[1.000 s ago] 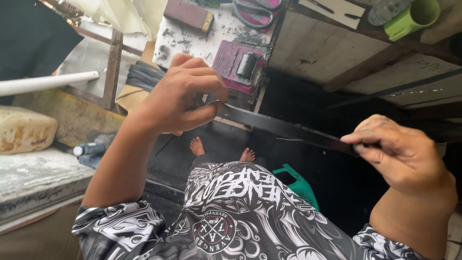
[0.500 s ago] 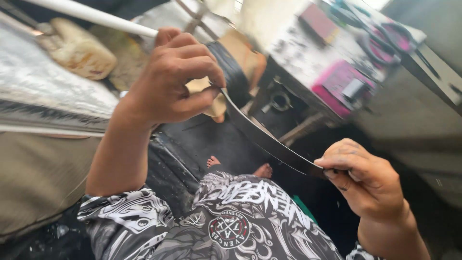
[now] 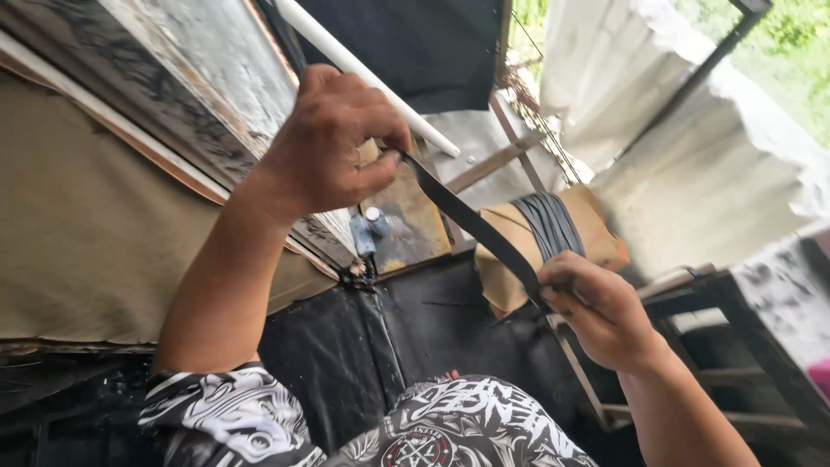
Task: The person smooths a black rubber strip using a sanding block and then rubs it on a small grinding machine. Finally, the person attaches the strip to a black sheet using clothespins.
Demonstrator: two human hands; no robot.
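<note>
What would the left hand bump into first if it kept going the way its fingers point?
Likely the white pipe just beyond the left hand, which pinches the dark strip; depth is unclear, so it might pass under it.

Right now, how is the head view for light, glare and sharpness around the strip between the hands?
Head view: steeply tilted; daylight blows out the corrugated sheet at upper right, with washed-out greenery behind. The dark strip reads sharp between left hand and right hand. The black floor mat is underexposed, with little detail. Slight softness at the frame edges.
</note>
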